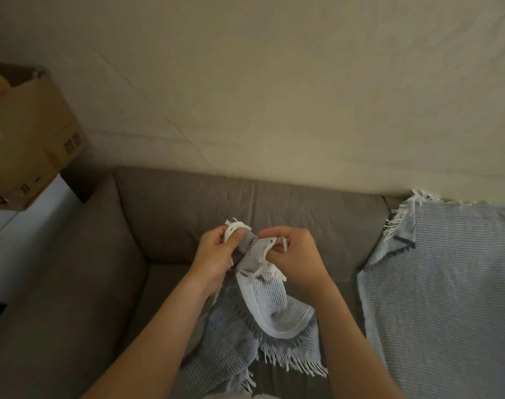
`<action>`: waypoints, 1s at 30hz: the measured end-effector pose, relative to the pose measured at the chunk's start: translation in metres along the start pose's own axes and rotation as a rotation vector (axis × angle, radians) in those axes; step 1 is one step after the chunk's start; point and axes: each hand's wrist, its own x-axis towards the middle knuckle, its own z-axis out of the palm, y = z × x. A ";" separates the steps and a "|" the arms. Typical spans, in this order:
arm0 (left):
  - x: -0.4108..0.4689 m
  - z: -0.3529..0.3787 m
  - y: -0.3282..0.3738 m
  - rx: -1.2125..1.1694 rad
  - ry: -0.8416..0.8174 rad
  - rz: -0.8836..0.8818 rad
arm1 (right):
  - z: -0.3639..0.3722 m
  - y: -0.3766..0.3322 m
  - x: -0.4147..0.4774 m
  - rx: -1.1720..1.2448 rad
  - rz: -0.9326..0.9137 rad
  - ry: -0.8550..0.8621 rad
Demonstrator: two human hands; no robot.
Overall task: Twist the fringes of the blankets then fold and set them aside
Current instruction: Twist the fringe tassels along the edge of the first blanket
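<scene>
A light blue waffle-weave blanket (274,309) with white fringes hangs from my hands down onto the sofa seat. My left hand (216,251) grips one corner of its edge, with white fringe strands (235,226) sticking up above the thumb. My right hand (295,254) pinches fringe strands on the same edge, close beside the left hand. More fringe trails along the blanket's lower edge (294,364). A second blue blanket (441,283) lies spread over the right end of the sofa, its fringed corner folded back.
The grey sofa (165,214) runs across the view, its backrest against a beige wall (274,82). A cardboard box (29,133) with tape sits at the left on a white surface (29,223) beside the sofa arm.
</scene>
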 end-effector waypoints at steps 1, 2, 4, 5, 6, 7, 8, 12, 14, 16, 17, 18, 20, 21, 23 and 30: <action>0.001 0.001 -0.001 -0.014 0.000 -0.021 | 0.000 0.000 0.001 -0.065 -0.011 0.037; 0.001 0.001 -0.002 -0.025 -0.006 -0.039 | 0.000 -0.001 0.003 -0.131 -0.028 0.071; 0.001 0.002 -0.004 -0.057 -0.025 -0.071 | -0.002 -0.006 0.004 -0.237 -0.087 0.093; 0.001 0.003 -0.004 -0.073 -0.040 -0.087 | -0.003 -0.009 0.004 -0.268 -0.109 0.078; 0.000 0.003 -0.003 -0.084 -0.059 -0.100 | -0.003 -0.010 0.004 -0.293 -0.124 0.062; 0.000 0.004 -0.002 -0.092 -0.077 -0.109 | -0.001 -0.009 0.004 -0.333 -0.139 0.065; -0.001 0.006 -0.001 -0.105 -0.089 -0.119 | 0.001 -0.005 0.005 -0.395 -0.153 0.089; -0.006 0.008 0.005 -0.169 -0.137 -0.169 | 0.007 0.006 0.010 -0.512 -0.251 0.162; -0.006 0.007 0.006 -0.191 -0.140 -0.187 | 0.007 0.008 0.013 -0.443 -0.265 0.115; -0.006 0.006 0.005 -0.194 -0.125 -0.203 | 0.008 0.012 0.015 -0.450 -0.281 0.111; -0.006 0.006 0.005 -0.190 -0.121 -0.207 | 0.009 0.014 0.015 -0.471 -0.295 0.116; -0.006 0.006 0.005 -0.183 -0.119 -0.208 | 0.009 0.015 0.015 -0.475 -0.303 0.113; -0.006 0.006 0.006 -0.179 -0.122 -0.203 | 0.010 0.016 0.014 -0.441 -0.314 0.103; -0.006 0.006 0.006 -0.183 -0.124 -0.200 | 0.009 0.015 0.013 -0.410 -0.317 0.103; -0.008 0.007 0.009 -0.192 -0.137 -0.189 | 0.008 0.015 0.013 -0.369 -0.319 0.112; -0.014 0.004 0.009 -0.121 -0.277 -0.110 | 0.003 0.014 0.015 -0.323 -0.284 0.138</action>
